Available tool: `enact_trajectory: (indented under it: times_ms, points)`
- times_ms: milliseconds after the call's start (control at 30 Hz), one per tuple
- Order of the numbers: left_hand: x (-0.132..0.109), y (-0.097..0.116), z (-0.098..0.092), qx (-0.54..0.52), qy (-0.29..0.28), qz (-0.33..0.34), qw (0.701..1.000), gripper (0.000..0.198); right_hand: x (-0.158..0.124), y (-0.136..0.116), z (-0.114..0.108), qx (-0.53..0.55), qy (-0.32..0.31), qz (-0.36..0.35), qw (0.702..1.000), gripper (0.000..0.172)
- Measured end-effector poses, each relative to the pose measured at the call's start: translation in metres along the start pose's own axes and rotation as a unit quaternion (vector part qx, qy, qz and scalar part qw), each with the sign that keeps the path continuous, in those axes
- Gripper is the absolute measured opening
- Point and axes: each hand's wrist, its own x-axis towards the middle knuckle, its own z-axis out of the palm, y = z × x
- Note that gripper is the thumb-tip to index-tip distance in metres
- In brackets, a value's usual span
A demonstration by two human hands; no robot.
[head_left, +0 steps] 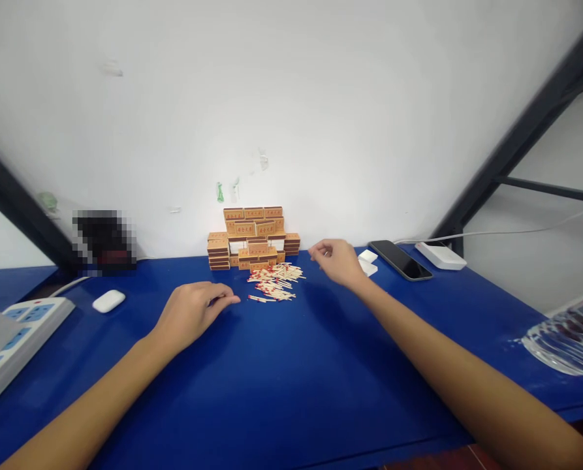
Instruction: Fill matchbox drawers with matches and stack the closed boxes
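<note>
My left hand [188, 314] lies low over the blue table, just left of a loose pile of matches [276, 282] with red heads. Its fingers are curled in toward the thumb, and nothing shows between them. To the right of the pile, my right hand [337, 261] is raised, its fingertips pinched together. Whatever the pinch may hold is too small to make out. Behind the matches, a stepped stack of orange-brown matchboxes [254, 228] stands by the wall. White faces show on some boxes in its middle.
At the right lie a phone [403, 260], a small white open case [368, 261], a white box with a cable [441, 255] and a clear plastic bottle [568, 336]. At the left are a white earbud case [108, 301], a power strip [21, 333] and a pixelated dark object [105, 241].
</note>
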Motion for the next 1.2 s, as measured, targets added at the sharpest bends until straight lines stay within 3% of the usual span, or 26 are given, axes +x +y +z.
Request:
enact_trajectory:
  times_ms: [67, 200, 267, 367, 500, 633, 733, 833, 900, 967, 1033, 1133, 1200]
  points:
    - [0.0, 0.0, 0.0, -0.005, 0.025, 0.014, 1.0, 0.037, 0.019, 0.007, -0.008, -0.016, 0.008, 0.029, 0.999, 0.026]
    - [-0.001, 0.003, -0.002, -0.014, 0.029, 0.026, 0.999, 0.033, 0.039, 0.027, -0.036, -0.077, 0.042, 0.046, 0.995, 0.008]
    - [-0.001, 0.004, -0.003, -0.008, 0.039, 0.024, 0.999, 0.035, 0.038, 0.035, -0.044, -0.11, 0.043, 0.054, 0.991, 0.015]
    - [-0.001, 0.005, -0.002, -0.027, 0.06, 0.035, 0.997, 0.035, 0.031, 0.043, -0.04, -0.145, -0.004, 0.038, 0.989, 0.02]
    - [0.0, 0.008, -0.002, -0.024, 0.046, 0.023, 0.998, 0.034, 0.024, 0.045, -0.022, -0.174, -0.071, 0.004, 0.982, 0.012]
    - [-0.001, 0.011, -0.004, -0.031, 0.07, 0.028, 0.997, 0.038, 0.011, 0.028, -0.021, -0.162, -0.126, -0.048, 0.978, 0.011]
    - [-0.001, 0.011, -0.004, -0.022, 0.052, 0.013, 0.998, 0.038, -0.014, -0.005, -0.023, -0.11, -0.198, -0.118, 0.967, 0.005]
    - [-0.002, 0.011, -0.001, -0.036, 0.034, 0.022, 0.999, 0.038, -0.045, -0.044, -0.016, 0.021, -0.317, -0.256, 0.913, 0.007]
    - [-0.002, 0.013, 0.0, -0.064, 0.02, 0.042, 0.997, 0.034, -0.062, -0.064, -0.006, 0.049, -0.354, -0.299, 0.885, 0.012]
    - [-0.002, 0.018, -0.001, -0.082, 0.019, 0.044, 0.995, 0.032, -0.072, -0.073, 0.004, 0.042, -0.357, -0.32, 0.877, 0.017]
    - [-0.002, 0.024, -0.002, -0.094, -0.025, 0.061, 0.993, 0.044, -0.076, -0.073, 0.012, 0.033, -0.344, -0.331, 0.878, 0.021]
    - [-0.003, 0.028, -0.001, -0.091, -0.088, 0.08, 0.989, 0.065, -0.073, -0.062, 0.017, 0.024, -0.31, -0.331, 0.891, 0.025]
    - [-0.004, 0.027, 0.002, -0.09, -0.105, 0.079, 0.987, 0.06, -0.068, -0.052, 0.016, 0.017, -0.271, -0.324, 0.906, 0.028]
